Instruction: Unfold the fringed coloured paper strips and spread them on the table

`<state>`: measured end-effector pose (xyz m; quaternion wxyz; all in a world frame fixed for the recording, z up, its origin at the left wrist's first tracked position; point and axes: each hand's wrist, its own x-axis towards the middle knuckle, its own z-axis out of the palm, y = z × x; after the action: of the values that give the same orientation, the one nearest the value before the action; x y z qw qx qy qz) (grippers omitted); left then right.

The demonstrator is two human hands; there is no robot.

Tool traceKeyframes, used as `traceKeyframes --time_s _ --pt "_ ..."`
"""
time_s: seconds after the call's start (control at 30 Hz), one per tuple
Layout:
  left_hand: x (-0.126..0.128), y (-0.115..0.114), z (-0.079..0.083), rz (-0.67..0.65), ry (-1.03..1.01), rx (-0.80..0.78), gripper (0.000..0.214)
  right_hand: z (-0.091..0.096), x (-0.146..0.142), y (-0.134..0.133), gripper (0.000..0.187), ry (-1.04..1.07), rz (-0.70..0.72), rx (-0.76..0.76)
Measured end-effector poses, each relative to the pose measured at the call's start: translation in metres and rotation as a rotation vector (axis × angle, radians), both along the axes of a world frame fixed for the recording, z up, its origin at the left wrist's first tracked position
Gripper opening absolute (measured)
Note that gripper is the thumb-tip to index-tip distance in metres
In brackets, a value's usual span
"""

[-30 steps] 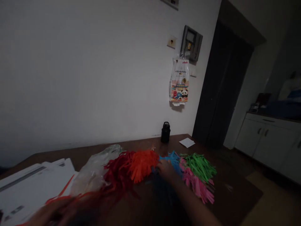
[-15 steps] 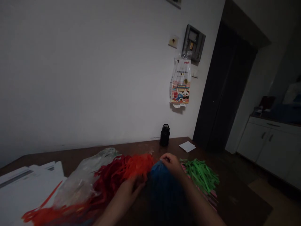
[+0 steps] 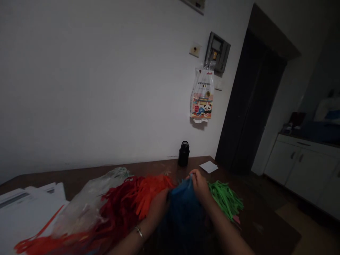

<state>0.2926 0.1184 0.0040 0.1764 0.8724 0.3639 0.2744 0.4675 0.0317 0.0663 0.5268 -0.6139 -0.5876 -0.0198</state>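
Observation:
Between my hands is a thin, soft blue bundle (image 3: 183, 205) that looks like a plastic bag; the dim light hides its lower part. My right hand (image 3: 198, 184) pinches its top edge and holds it up in a peak. At its left edge is my left hand (image 3: 158, 203), with fingers closed against the blue material and partly hidden. A bracelet circles the left wrist. Just left of that hand lie orange strips (image 3: 147, 191) and a dark red pile of strips (image 3: 120, 198). Green strips (image 3: 225, 200) lie right of my right hand.
A clear plastic bag (image 3: 87, 203) and white printed sheets (image 3: 29, 212) lie on the left of the brown table (image 3: 265, 219). Near the wall stand a black bottle (image 3: 183, 154) and a small white paper (image 3: 208, 166). A printed bag (image 3: 202, 95) hangs on the wall.
My left hand has moved right and up to the edge of the blue bag. My right hand has lifted the bag's top edge slightly. The view has shifted a little.

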Motion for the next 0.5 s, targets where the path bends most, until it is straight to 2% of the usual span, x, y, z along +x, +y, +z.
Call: traceKeyframes --time_s 0.13,0.27,0.37,0.5 --pt "0.005 -0.005 0.004 -0.001 0.003 0.149 0.046 -0.003 0.001 0.013 0.022 -0.027 -0.081 0.031" --pt "0.013 -0.012 0.011 -0.102 0.056 0.226 0.042 -0.001 -0.004 0.026 0.021 -0.037 -0.112 0.054" --pt "0.016 -0.007 0.011 -0.101 0.09 0.201 0.033 0.004 -0.005 0.029 0.021 -0.041 -0.121 0.075" --pt "0.015 0.009 0.003 -0.067 0.104 0.069 0.015 0.021 0.002 0.027 0.024 -0.016 -0.182 0.163"
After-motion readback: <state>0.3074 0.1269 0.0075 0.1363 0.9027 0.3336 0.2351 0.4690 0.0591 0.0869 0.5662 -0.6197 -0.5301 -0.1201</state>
